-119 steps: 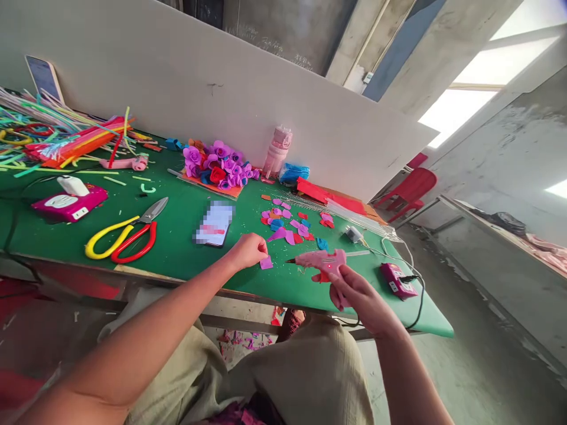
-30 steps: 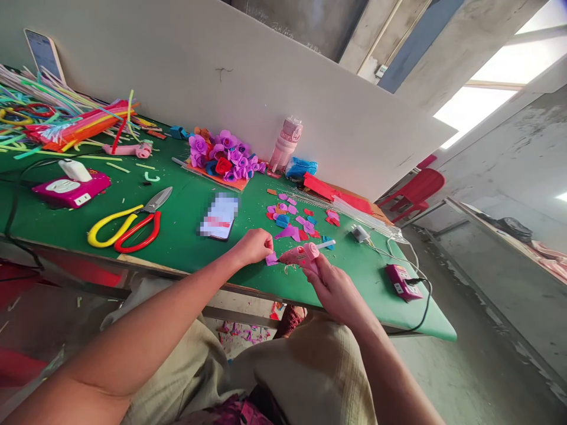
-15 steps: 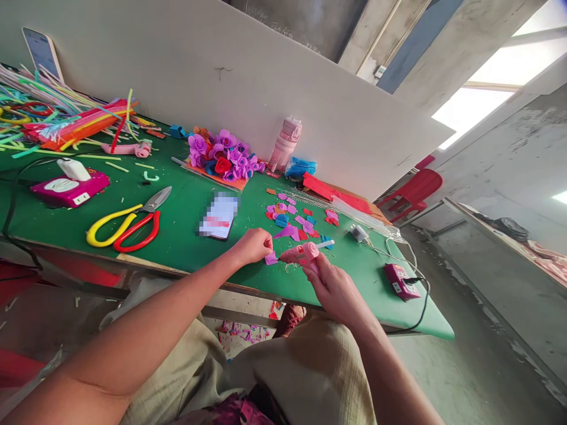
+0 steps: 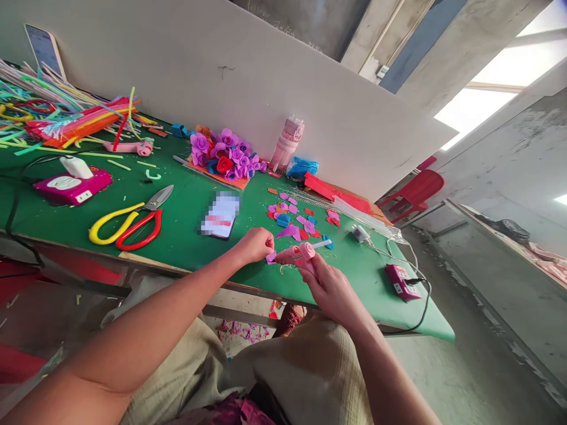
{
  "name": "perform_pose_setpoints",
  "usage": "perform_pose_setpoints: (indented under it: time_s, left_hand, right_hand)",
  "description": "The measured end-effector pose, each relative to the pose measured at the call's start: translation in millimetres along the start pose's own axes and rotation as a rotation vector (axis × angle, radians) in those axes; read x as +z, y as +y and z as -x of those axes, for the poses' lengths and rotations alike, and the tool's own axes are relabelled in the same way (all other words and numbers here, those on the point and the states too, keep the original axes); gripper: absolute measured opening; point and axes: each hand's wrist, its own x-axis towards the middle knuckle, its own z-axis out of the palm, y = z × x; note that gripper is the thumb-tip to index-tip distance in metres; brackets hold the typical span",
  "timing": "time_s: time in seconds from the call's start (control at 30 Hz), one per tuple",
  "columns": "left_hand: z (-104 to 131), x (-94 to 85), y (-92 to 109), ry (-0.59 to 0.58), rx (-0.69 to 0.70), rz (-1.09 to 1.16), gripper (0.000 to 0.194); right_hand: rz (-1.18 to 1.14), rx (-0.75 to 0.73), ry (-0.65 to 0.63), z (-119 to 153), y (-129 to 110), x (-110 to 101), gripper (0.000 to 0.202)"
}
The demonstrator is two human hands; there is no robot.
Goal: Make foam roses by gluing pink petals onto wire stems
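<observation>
Between the pinched fingers of my left hand [image 4: 257,245] is a small purple paper petal [image 4: 271,258]. My right hand [image 4: 330,289] is wrapped round the handle of a pink glue gun [image 4: 301,254], with a white glue stick [image 4: 322,243] poking out of its back end. The gun's nozzle points left and meets the petal's edge, or nearly so; I cannot tell whether it touches. Just beyond the gun lie scattered cut paper petals [image 4: 290,231] in purple, red, blue and orange. Paper flowers [image 4: 228,154], mostly purple, are heaped further back.
Scissors [image 4: 153,203] with yellow and red handles and a phone [image 4: 219,215] lie left on the green table [image 4: 186,251]. A pink bottle [image 4: 287,144] stands at the back. Power strips [image 4: 73,186] with cords sit at both sides. Coloured strips [image 4: 80,121] pile up far left.
The glue gun in my right hand has moved slightly left, its nozzle closer to the purple petal. My left hand stays almost still, holding the petal.
</observation>
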Motion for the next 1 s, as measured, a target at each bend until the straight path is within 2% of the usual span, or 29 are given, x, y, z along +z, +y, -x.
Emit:
perform_pose_setpoints:
  time_s: [0.7,1.0]
  left_hand:
    - [0.7,-1.7,0.0,-0.02,0.021,0.013,0.009]
    - [-0.8,-0.9,-1.8,-0.023,0.019,-0.006,0.013]
  right_hand:
    - [0.028,0.006,-0.001,-1.8,-4.0,6.2,0.029]
    - [-0.005,0.005,-0.005,-1.2,-4.7,6.6,0.028]
